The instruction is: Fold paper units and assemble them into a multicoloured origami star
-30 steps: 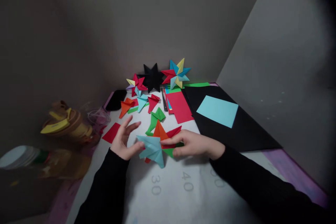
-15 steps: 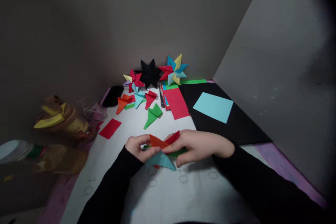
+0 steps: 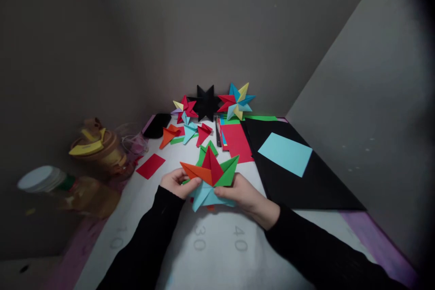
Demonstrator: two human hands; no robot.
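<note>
Multicoloured folded-paper star (image 3: 212, 174) is held over the middle of the white number-printed sheet (image 3: 219, 258), clamped at its left side by the left hand (image 3: 177, 183), right side by the right hand (image 3: 245, 195).

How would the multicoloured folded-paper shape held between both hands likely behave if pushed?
The folded-paper shape is probably light, being paper. Its creased points stick out unsupported, so they seem fairly stiff, though the tips could bend. Its coloured sections look like separate pieces, so a push might slide them apart.
</note>
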